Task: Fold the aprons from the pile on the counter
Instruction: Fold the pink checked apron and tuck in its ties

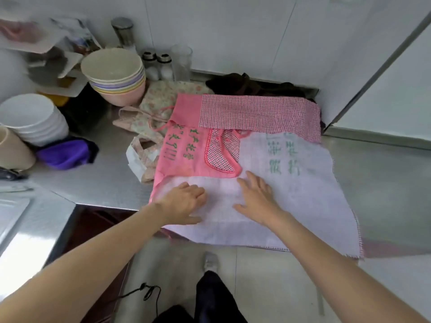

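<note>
bright, even lt | top-left blur | wide-angle warp at edges | soft shadows

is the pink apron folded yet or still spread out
Partly folded: the pink apron has its pale underside turned over its near and right parts, and both hands, left and right, press it flat.

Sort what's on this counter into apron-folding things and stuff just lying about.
Job:
pink apron spread on the counter, its pale underside folded over, left hand and right hand pressing flat on it
floral apron waiting beside it
dark cloth behind, possibly more aprons

Lying about:
stacked pastel bowls
white bowls
purple cloth
shakers
</note>
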{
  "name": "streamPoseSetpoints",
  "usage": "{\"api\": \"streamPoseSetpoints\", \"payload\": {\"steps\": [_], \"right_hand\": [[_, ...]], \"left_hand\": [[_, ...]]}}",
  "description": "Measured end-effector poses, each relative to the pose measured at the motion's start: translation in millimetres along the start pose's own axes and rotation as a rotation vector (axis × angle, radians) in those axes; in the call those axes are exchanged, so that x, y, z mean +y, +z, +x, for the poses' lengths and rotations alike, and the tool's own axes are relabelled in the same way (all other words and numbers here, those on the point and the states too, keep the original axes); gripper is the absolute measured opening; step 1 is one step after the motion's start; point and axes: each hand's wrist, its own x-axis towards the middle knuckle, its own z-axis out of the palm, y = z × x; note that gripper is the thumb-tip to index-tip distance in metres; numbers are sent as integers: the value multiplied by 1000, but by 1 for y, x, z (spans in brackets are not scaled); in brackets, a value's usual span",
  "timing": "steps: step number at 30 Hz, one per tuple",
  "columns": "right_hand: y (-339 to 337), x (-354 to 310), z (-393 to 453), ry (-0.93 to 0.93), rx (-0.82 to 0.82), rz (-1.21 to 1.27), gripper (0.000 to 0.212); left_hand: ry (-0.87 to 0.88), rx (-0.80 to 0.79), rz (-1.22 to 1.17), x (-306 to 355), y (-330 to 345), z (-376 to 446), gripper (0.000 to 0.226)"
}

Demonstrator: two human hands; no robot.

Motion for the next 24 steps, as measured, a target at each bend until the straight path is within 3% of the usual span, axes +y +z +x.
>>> {"api": "streamPoseSetpoints", "payload": {"steps": [3,7,10,11,14,16,20,24], "right_hand": [[32,-15,-33,-132,-68,-60,88],[63,-21,-45,-98,-96,-265,112],[81,-27,-41,-29,8,-391,139],[89,-26,-38,-15,68,-423,138],[103,-21,-32,-23,153,-512,126],[106,-24,-32,-14,194,-545,126],[108,-39,-31,99,155,-558,125],[97,-44,-21,109,153,-484,96]], "left_hand": [[-60,-200,107,17,25,-29,72],[-163,-163,146,20,39,-48,111],[-118,-111,261,19,55,-53,115],[-124,-127,248,21,58,-53,115],[-179,22,259,16,63,-50,127],[-136,172,211,9,79,-51,116],[-142,276,199,15,84,-48,94],[-225,304,188,27,88,-45,96]]}}
